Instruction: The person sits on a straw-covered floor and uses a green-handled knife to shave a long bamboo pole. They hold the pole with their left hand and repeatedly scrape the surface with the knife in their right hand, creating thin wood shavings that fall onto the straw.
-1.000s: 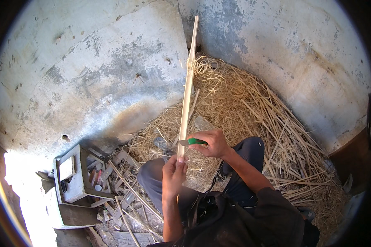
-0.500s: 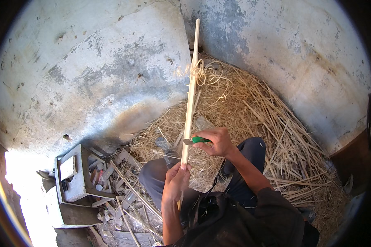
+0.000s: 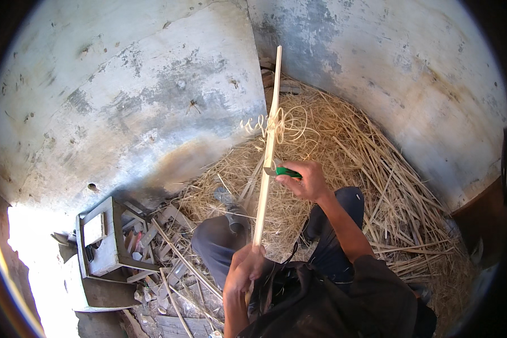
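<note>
A long pale strip of split wood or bamboo (image 3: 263,203) runs from my lap up toward the corner of the walls. My left hand (image 3: 245,266) is closed around its lower part, close to my body. In my right hand (image 3: 310,181) is a green-handled knife (image 3: 288,172), gripped in curled fingers. Its short blade lies across the strip about midway along. Thin curled shavings (image 3: 290,125) cling to the strip beyond the blade, looping out to both sides.
Straw-like shavings and loose strips (image 3: 400,191) cover the floor ahead and to the right. Left of my knee stands a worn wooden box (image 3: 118,242) with odds and ends, among wood scraps. Stained walls (image 3: 169,84) meet in the corner ahead. Longer sticks (image 3: 183,259) lie beside my left leg.
My left hand has drawn the strip down toward my lap, and its far tip sits lower. The knife has shifted slightly up and right, now farther from my left hand along the strip.
</note>
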A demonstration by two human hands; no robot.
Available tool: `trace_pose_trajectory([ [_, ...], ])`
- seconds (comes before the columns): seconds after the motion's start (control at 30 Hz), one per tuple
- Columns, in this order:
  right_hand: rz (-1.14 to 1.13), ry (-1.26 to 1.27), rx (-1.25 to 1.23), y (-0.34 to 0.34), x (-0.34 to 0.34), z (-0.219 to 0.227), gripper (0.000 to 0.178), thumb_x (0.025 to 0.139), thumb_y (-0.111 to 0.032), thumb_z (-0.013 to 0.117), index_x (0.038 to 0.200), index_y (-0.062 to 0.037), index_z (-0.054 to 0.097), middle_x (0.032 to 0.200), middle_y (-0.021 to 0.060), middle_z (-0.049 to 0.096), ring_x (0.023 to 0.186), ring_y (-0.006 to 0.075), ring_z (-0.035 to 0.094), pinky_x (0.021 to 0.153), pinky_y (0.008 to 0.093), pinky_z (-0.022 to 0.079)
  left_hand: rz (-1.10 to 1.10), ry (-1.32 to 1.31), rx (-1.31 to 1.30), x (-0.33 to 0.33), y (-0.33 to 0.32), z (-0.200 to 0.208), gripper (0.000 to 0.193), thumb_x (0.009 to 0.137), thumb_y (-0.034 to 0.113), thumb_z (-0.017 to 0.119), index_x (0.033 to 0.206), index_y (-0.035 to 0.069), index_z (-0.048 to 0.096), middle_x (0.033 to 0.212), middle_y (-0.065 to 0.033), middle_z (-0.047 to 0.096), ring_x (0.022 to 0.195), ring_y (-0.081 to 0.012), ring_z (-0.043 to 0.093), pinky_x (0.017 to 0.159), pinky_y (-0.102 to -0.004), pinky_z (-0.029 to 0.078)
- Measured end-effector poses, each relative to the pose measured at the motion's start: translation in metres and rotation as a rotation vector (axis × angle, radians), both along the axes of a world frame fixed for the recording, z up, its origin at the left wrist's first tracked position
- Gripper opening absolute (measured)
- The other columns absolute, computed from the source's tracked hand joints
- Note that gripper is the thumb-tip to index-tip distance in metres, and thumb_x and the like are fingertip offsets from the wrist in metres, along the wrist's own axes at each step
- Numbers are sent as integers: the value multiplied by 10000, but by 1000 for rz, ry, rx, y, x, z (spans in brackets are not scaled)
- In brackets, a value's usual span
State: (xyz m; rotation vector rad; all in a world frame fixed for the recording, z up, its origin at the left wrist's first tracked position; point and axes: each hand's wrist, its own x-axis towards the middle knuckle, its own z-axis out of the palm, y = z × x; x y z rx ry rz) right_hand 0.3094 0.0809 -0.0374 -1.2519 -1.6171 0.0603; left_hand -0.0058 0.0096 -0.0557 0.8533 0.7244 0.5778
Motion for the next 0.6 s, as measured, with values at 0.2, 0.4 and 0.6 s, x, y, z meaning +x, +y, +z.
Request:
trace_pose_trajectory([
  [0.2,-80,21,21,7,15,2,400,1020,-428,766,1012,-33,825,648,66,668,511,133,573,491,331,415,-54,-23,-83,-16,-21,-8,303,1168,338,558,1133,39,599,730,42,455,541,-28,363,463,-200,288],
  [0.4,-184,-79,-92,9,35,-6,550,1053,-629,653,992,-126,866,504,-13,480,450,134,471,465,349,333,-97,-55,-198,-30,-38,-16,293,1170,327,559,1138,38,591,727,42,439,547,-29,335,470,-212,275],
  [0.6,-157,-20,-64,12,34,-9,460,1073,-488,691,1013,-54,831,531,-37,452,486,93,401,481,334,301,-115,-53,-164,-30,-39,-12,286,1184,319,527,1147,43,592,719,41,435,556,-34,356,474,-209,294],
])
